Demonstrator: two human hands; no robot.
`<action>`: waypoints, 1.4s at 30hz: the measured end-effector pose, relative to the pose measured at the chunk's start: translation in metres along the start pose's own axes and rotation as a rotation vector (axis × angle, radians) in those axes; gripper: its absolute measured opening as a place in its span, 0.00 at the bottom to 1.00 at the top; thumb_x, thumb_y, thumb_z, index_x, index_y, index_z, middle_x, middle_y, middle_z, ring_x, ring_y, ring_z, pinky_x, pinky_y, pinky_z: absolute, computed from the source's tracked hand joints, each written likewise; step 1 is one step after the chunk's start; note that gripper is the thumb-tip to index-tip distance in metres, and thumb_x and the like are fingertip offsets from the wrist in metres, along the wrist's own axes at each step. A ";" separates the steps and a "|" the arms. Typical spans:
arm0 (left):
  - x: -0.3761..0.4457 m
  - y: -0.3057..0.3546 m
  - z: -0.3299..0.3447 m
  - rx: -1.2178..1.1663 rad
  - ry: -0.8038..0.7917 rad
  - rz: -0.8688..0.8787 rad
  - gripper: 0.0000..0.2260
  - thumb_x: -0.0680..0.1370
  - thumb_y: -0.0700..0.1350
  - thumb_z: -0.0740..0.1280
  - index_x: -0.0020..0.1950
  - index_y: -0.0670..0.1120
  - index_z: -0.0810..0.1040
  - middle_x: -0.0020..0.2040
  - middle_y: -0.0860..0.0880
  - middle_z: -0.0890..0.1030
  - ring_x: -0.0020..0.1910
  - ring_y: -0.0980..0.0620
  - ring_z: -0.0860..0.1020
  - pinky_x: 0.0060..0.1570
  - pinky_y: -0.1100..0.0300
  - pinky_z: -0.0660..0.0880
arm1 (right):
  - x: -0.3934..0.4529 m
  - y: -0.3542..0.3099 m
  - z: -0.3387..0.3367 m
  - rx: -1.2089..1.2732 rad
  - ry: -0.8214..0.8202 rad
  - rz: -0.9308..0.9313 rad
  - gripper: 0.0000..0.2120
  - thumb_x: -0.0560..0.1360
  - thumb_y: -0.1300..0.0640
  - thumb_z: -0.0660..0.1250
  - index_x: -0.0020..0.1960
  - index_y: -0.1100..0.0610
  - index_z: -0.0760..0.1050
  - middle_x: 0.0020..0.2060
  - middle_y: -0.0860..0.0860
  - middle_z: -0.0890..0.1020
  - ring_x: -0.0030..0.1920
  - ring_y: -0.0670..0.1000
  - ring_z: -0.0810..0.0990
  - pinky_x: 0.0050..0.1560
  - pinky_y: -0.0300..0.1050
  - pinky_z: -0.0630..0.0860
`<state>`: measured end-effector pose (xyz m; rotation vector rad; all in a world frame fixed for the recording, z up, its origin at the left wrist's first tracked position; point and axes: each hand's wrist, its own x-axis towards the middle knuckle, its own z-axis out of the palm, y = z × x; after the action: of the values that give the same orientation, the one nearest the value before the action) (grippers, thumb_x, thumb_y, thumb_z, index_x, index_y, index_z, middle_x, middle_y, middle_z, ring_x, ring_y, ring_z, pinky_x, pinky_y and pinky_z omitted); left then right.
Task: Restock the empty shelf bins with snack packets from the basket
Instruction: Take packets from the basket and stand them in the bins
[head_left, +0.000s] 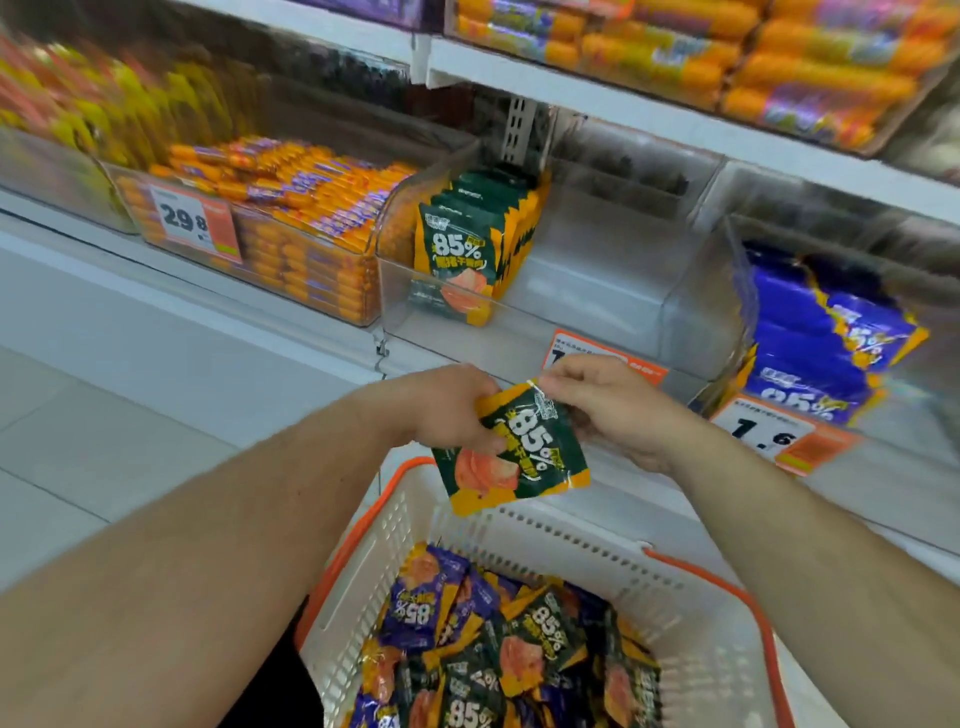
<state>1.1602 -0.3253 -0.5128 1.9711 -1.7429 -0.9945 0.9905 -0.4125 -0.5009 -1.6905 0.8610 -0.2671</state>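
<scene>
- The white shelf (291, 317) runs across the far side, carrying clear bins side by side.
- The basket (691, 618), white with orange rim, sits near and low, holding a loose heap of green and purple snack packets (498, 660).
- The middle clear bin (582, 291) holds a short row of green packets (470, 244) standing upright at its left end; the rest of it is bare.
- To its left, a bin of orange sticks (311, 223) carries a price tag (195, 221); to the right, a bin holds purple packets (826, 338).
- The held green packet (511, 447) hangs tilted above the basket's far rim, just near of the middle bin.
- The left hand (441, 410) has fingers curled round the packet's left edge.
- The right hand (618, 410) pinches the packet's top right corner.
</scene>
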 end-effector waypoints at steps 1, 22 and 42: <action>-0.003 -0.002 -0.005 -0.107 0.041 -0.003 0.06 0.74 0.43 0.74 0.47 0.43 0.81 0.46 0.45 0.84 0.48 0.46 0.82 0.50 0.52 0.78 | -0.003 -0.001 0.000 0.113 0.032 -0.012 0.08 0.77 0.54 0.70 0.41 0.54 0.77 0.36 0.52 0.82 0.38 0.50 0.79 0.41 0.44 0.74; -0.026 0.004 -0.050 -0.969 0.644 -0.261 0.17 0.82 0.55 0.58 0.62 0.45 0.75 0.50 0.48 0.82 0.44 0.49 0.79 0.43 0.57 0.70 | 0.054 -0.103 -0.005 -0.699 0.607 -0.447 0.25 0.78 0.50 0.68 0.28 0.62 0.65 0.26 0.59 0.71 0.34 0.61 0.75 0.33 0.49 0.65; -0.024 0.014 -0.041 -0.871 0.540 -0.254 0.13 0.81 0.52 0.61 0.56 0.44 0.77 0.50 0.47 0.82 0.40 0.52 0.77 0.43 0.57 0.68 | 0.146 -0.069 0.007 -0.592 0.404 -0.006 0.16 0.71 0.44 0.74 0.40 0.56 0.77 0.36 0.52 0.83 0.41 0.55 0.82 0.40 0.46 0.79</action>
<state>1.1782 -0.3137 -0.4681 1.6449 -0.6100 -0.9426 1.1256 -0.4991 -0.4776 -2.2285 1.3262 -0.3922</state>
